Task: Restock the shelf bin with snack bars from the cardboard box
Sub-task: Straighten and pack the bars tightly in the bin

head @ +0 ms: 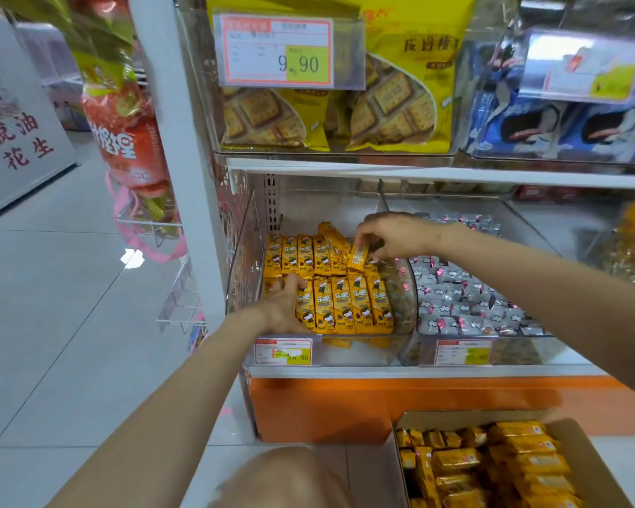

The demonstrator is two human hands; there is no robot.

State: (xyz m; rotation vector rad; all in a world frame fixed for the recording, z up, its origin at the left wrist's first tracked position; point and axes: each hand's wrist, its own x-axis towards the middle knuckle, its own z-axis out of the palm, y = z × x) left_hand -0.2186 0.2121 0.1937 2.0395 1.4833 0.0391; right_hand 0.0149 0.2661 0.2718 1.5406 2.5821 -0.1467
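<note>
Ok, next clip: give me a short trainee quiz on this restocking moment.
1. True or false: the cardboard box holds snack bars.
2. The right hand pinches: A a silver packet; B one yellow bar; C a price tag.
3. Fill in: the left hand rests on the ___ row in the bin.
Key: 1 true; 2 B; 3 front.
</note>
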